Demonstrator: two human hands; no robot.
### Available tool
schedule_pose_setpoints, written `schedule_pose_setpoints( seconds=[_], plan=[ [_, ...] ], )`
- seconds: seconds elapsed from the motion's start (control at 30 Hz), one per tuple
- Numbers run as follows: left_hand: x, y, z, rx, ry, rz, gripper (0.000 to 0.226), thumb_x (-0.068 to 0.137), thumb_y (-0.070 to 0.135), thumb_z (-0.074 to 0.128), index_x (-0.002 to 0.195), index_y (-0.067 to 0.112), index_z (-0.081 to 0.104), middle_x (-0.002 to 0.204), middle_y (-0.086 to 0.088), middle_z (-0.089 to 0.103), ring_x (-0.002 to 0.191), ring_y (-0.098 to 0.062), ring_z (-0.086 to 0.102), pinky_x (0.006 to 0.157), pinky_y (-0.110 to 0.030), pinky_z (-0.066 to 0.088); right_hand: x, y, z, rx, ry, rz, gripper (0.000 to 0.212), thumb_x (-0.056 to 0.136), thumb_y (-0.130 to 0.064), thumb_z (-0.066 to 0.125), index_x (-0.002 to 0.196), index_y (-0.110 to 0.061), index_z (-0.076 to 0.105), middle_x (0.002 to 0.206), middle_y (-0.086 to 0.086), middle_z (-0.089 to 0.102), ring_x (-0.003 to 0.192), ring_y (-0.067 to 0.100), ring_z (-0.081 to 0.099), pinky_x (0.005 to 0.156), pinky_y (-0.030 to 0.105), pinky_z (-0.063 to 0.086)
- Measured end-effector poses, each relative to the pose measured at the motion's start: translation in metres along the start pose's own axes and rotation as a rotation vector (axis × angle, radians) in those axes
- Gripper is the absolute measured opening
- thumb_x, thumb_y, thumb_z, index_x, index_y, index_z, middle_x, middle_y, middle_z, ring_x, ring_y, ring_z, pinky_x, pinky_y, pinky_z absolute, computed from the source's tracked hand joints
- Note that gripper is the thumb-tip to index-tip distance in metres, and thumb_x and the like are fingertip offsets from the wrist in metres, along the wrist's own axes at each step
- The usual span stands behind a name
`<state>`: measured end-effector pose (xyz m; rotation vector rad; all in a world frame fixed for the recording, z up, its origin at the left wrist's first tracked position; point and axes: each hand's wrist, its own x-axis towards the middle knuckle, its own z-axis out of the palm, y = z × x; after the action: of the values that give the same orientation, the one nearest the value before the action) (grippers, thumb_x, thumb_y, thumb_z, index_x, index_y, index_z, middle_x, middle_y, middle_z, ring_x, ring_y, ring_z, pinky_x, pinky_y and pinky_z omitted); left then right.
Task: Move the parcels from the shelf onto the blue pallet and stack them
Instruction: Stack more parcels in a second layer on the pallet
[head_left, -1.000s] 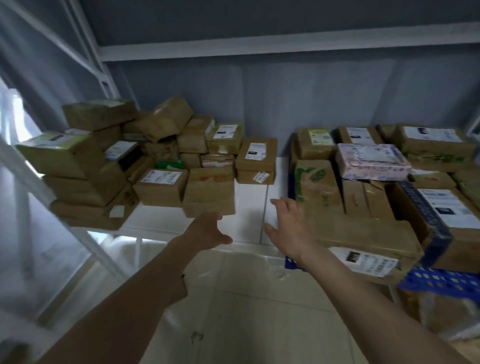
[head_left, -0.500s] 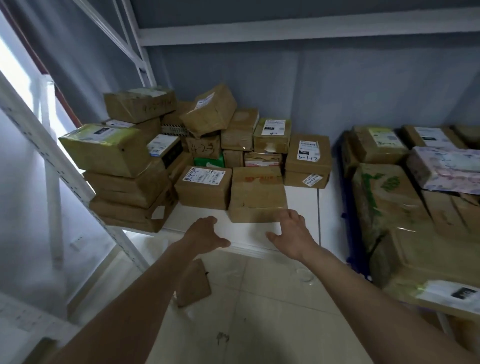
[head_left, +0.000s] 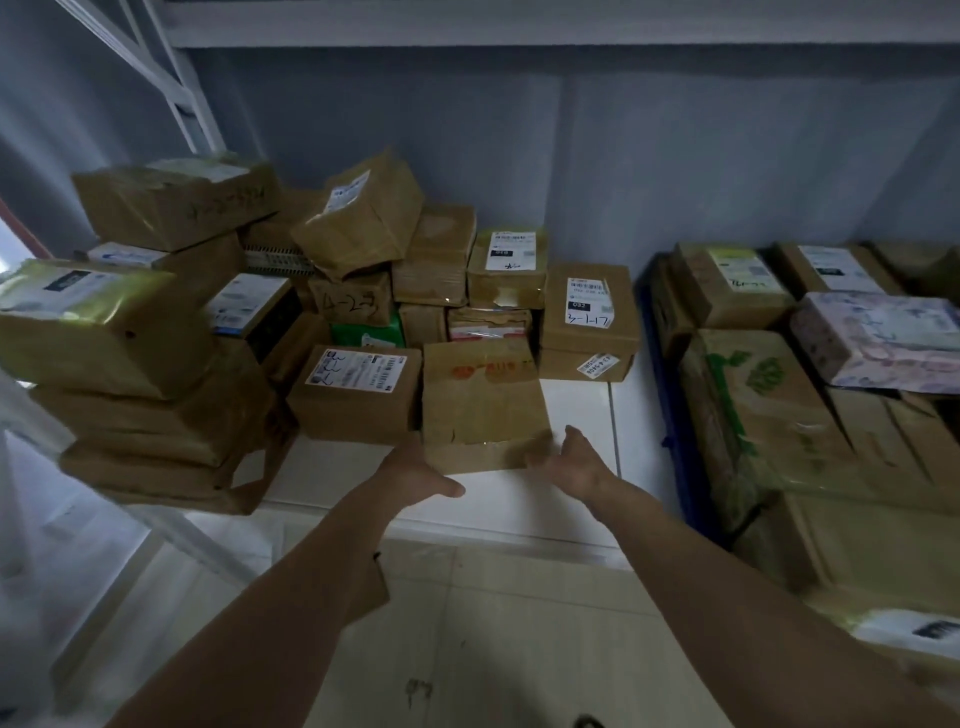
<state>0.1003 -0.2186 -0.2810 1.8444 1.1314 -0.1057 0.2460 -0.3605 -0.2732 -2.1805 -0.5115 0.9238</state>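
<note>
Hands at a brown parcel on the white shelf: left hand with fingers spread at the parcel's near left corner, right hand released at its near right corner; whether either touches the cardboard cannot be told. Left of this parcel, touching it, a labelled box; behind it, further stacked parcels. Right of it, the blue pallet, loaded with boxes
</note>
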Motion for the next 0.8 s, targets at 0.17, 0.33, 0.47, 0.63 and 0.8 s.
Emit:
schedule_pose_setpoints(
  seconds=[0.17, 0.33, 0.47, 0.63, 0.8],
  plan=[
    [0.018, 0.008, 0.004, -0.104, -0.011, 0.014, 0.086, 0.065, 0.010, 0.087, 0.138, 0.015, 0.043, 0.133, -0.004, 0.052, 0.121, -0.022, 0.049, 0.097, -0.029, 0.042, 0.022, 0.001, 0.002, 0.172, -0.097, 0.038, 0.075, 0.087, -0.031, 0.067, 0.145, -0.007, 0.026, 0.139, 0.001, 0.045, 0.123, 0.021, 0.046, 0.099, 0.031, 0.039],
    [0.018, 0.004, 0.006, -0.173, -0.047, -0.003, 0.086, 0.064, 0.009, 0.087, 0.138, 0.015, 0.044, 0.134, -0.001, 0.053, 0.116, -0.018, 0.051, 0.094, -0.027, 0.040, 0.027, 0.011, 0.005, 0.276, -0.113, 0.076, 0.067, 0.075, -0.038, 0.072, 0.131, -0.015, 0.045, 0.135, 0.003, 0.047, 0.116, 0.021, 0.050, 0.100, 0.034, 0.040],
    [0.000, 0.010, 0.008, -0.119, -0.101, 0.023, 0.083, 0.053, 0.020, 0.088, 0.128, 0.016, 0.054, 0.120, -0.001, 0.061, 0.107, -0.014, 0.058, 0.090, -0.028, 0.051, 0.014, 0.011, 0.009, 0.335, -0.047, 0.127, 0.073, 0.078, -0.038, 0.071, 0.134, -0.010, 0.033, 0.131, 0.007, 0.042, 0.116, 0.024, 0.048, 0.099, 0.035, 0.042],
    [-0.025, 0.020, 0.000, -0.083, -0.080, 0.090, 0.057, 0.064, 0.014, 0.086, 0.113, 0.020, 0.059, 0.109, 0.000, 0.062, 0.090, -0.008, 0.059, 0.064, -0.021, 0.050, -0.012, 0.009, 0.010, 0.382, 0.031, 0.063, 0.056, 0.094, -0.021, 0.055, 0.135, -0.007, 0.020, 0.105, 0.000, 0.047, 0.098, 0.018, 0.047, 0.082, 0.030, 0.039],
    [-0.051, 0.025, -0.012, -0.049, -0.116, 0.230, 0.048, 0.073, 0.006, 0.080, 0.108, 0.025, 0.052, 0.101, 0.006, 0.058, 0.091, -0.008, 0.057, 0.073, -0.022, 0.050, -0.042, -0.005, -0.005, 0.365, 0.163, -0.027, 0.043, 0.098, -0.024, 0.045, 0.133, -0.007, 0.026, 0.102, -0.001, 0.046, 0.097, 0.019, 0.048, 0.080, 0.032, 0.039]
  ],
)
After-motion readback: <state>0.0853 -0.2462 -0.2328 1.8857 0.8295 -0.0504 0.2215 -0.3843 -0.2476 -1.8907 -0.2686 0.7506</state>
